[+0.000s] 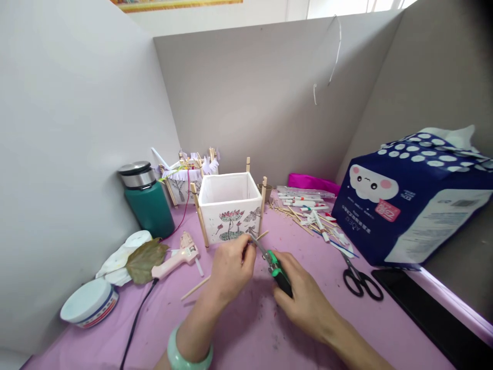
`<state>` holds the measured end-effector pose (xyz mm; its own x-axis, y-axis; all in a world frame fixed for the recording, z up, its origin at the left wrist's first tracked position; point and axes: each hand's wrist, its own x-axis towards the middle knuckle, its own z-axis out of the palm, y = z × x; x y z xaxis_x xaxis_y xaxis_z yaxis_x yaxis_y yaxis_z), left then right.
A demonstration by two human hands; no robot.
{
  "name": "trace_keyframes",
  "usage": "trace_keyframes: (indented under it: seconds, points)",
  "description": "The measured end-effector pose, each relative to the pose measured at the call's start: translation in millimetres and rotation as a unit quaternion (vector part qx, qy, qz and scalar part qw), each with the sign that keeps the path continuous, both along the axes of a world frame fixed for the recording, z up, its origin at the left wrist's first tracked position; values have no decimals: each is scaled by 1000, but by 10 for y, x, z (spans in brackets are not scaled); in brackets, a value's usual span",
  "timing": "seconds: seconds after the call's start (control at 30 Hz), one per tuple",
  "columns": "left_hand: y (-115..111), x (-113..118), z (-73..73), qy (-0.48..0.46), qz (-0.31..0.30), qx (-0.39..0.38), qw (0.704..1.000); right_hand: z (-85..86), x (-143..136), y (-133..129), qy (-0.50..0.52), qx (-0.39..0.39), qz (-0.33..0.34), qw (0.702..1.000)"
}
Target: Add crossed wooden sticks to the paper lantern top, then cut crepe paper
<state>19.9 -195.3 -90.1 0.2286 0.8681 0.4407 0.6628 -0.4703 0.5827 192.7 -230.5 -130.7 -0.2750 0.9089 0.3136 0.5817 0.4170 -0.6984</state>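
My left hand (231, 264) is closed round a thin wooden stick (195, 289) that slants across in front of the white box. In my right hand (302, 293) are green and black pliers (278, 271), their metal jaws at the stick beside my left fingertips. Whether the jaws touch the stick is too small to tell. The white square box (231, 216) stands just behind my hands, with a lotus drawing on its front and wooden sticks upright at its corners. The lower front edge of the box is partly hidden by my left hand.
On the left are a green bottle (149, 205), a pink glue gun (175, 261), a dried leaf (146, 261) and a round container (90, 304). A second decorated box (185, 186) stands behind. Rightward lie markers (320, 226), black scissors (362, 283), a phone-like black slab (431, 313) and a tissue pack (408, 205).
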Motion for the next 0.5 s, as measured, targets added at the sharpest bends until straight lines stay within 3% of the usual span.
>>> trace_keyframes:
  seconds: [0.5]
  points:
    - [-15, 34, -34, 13, 9, 41, 999, -41, 1, 43, 23, -1, 4, 1000]
